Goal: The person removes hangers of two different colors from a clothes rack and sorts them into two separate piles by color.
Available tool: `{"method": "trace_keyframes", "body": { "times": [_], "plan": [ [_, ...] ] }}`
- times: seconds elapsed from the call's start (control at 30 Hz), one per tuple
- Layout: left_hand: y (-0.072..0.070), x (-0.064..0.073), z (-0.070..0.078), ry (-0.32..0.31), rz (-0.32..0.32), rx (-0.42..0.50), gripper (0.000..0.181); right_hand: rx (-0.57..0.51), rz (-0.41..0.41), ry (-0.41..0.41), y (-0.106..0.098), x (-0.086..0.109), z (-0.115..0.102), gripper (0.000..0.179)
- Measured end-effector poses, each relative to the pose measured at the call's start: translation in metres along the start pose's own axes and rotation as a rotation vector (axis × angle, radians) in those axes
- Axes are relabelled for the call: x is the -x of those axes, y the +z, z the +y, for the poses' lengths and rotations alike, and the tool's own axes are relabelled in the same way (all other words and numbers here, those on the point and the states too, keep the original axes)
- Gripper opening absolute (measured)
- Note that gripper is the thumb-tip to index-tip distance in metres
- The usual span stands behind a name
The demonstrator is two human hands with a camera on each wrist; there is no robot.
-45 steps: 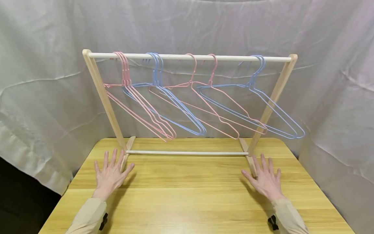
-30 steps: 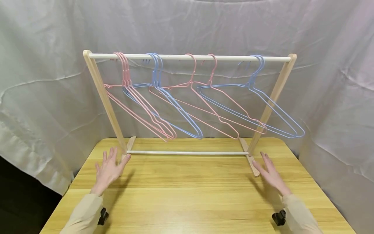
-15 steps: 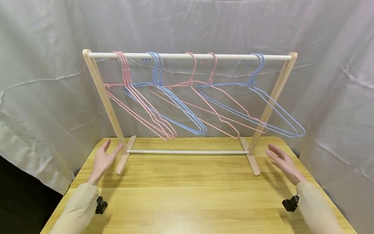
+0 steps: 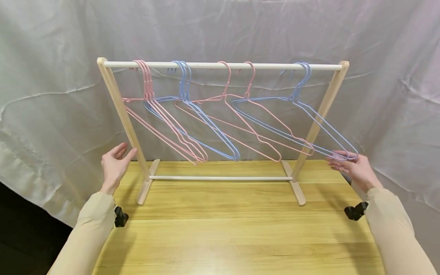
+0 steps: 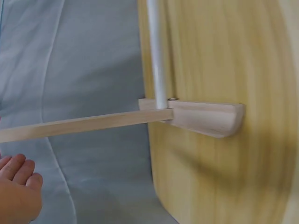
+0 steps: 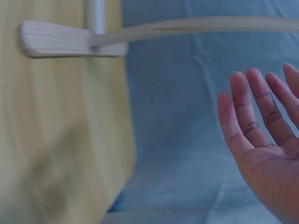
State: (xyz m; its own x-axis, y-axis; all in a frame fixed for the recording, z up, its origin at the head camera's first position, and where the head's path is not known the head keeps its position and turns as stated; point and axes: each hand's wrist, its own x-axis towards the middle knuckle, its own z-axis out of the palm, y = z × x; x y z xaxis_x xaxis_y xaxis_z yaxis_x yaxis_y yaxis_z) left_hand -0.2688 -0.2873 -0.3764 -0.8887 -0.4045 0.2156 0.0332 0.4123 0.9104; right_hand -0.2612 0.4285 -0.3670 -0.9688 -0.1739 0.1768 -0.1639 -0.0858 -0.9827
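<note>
A wooden garment rack [image 4: 122, 110] with a white top rod [image 4: 271, 66] stands on the table, hung with pink and blue wire hangers. My left hand [image 4: 115, 168] is raised just outside the left post, thumb toward it and fingers loosely bent, holding nothing. At the right, my other hand [image 4: 359, 170] overlaps the outer corner of the blue hangers [image 4: 330, 131]; the right wrist view shows its fingers [image 6: 243, 109] spread and extended. Pink hangers [image 4: 166, 114] hang at the left end, then blue hangers [image 4: 213, 126], then two separate pink hangers [image 4: 237, 110].
A lower white bar [image 4: 220, 178] joins the rack's feet, the left foot [image 4: 145, 191] and the right foot [image 4: 297, 193]. Beneath is a wooden table [image 4: 220, 225]. Grey cloth [image 4: 220, 34] hangs close behind and to both sides.
Both hands have risen from low beside the rack's feet and moved outward and forward, the left to the left post, the right to the blue hangers' corner. The hangers keep their places on the rod.
</note>
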Motion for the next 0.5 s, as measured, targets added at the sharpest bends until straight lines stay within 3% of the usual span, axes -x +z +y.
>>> {"method": "trace_keyframes", "body": {
  "times": [0.07,0.3,0.4,0.5],
  "plan": [
    [0.001,-0.004,0.003,0.001,0.015,0.019,0.062,-0.048,0.004,-0.028,-0.001,-0.004,-0.013,0.032],
    [0.007,-0.014,0.010,-0.003,0.061,0.115,0.054,-0.044,0.082,-0.026,0.003,-0.015,-0.057,0.027],
    [0.009,-0.017,0.014,0.009,0.068,0.143,0.054,-0.095,0.069,-0.042,0.009,-0.021,-0.075,0.026],
    [0.011,-0.018,0.018,0.018,0.087,0.152,0.054,-0.056,0.043,-0.048,0.021,-0.027,-0.091,0.025]
  ]
}}
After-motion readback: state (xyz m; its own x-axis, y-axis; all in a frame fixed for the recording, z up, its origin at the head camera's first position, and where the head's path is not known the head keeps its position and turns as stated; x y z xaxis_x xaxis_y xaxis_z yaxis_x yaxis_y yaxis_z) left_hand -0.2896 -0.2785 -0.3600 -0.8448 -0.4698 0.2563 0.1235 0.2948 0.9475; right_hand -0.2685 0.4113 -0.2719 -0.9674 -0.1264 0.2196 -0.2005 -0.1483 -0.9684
